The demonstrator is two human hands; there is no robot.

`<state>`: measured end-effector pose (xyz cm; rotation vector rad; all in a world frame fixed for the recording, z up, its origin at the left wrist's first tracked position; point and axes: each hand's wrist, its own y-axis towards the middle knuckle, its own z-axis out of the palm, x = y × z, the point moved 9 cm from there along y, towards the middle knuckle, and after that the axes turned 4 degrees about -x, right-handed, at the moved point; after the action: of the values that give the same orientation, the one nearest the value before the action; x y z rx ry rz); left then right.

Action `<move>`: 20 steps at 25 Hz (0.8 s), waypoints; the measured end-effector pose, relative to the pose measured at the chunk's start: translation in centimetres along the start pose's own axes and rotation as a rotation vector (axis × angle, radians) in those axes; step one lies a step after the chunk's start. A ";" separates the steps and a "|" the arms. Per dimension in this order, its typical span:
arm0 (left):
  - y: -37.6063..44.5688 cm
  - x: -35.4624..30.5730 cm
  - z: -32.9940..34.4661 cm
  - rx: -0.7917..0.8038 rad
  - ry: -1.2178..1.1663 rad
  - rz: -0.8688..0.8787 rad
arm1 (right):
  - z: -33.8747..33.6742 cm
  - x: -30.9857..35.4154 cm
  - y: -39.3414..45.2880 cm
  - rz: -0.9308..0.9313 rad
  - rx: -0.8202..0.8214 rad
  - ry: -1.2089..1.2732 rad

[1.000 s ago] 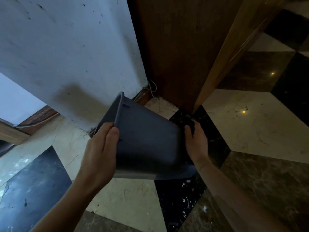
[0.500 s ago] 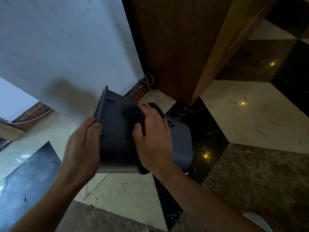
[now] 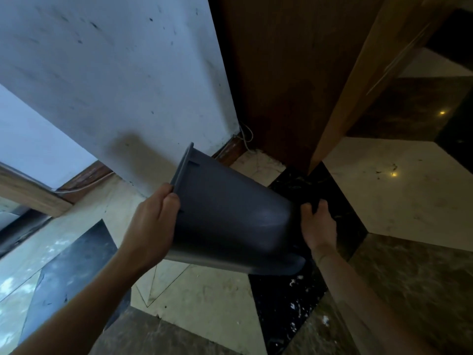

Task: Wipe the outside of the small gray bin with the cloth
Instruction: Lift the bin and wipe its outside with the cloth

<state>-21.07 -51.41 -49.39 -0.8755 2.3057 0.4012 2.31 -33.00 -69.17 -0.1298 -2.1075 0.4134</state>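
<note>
The small gray bin (image 3: 230, 213) is held tipped on its side above the floor, its open rim to the upper left and its base to the lower right. My left hand (image 3: 153, 226) grips the rim at the bin's left side. My right hand (image 3: 318, 224) is at the bin's base on the right, fingers curled over a dark cloth (image 3: 311, 202) that presses against the base. Most of the cloth is hidden behind the bin and my fingers.
A scuffed white wall (image 3: 115, 85) rises behind the bin. A brown wooden door (image 3: 281, 73) and its frame (image 3: 358, 73) stand at the back right, with a thin white cable (image 3: 247, 135) at the wall corner. The floor (image 3: 204, 298) is patterned marble in cream, black and brown.
My right hand with the cloth has slid from the top of the bin's side down to its base on the right. The bin has tipped a little further up.
</note>
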 end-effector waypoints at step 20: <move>8.6 -4.3 0.6 -0.106 0.319 0.158 | 2.4 -5.3 -1.9 0.334 0.082 0.495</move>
<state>-24.11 -42.71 -46.54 -0.8624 2.6797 0.4846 3.31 -36.68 -73.92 -0.4896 -1.5795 0.5964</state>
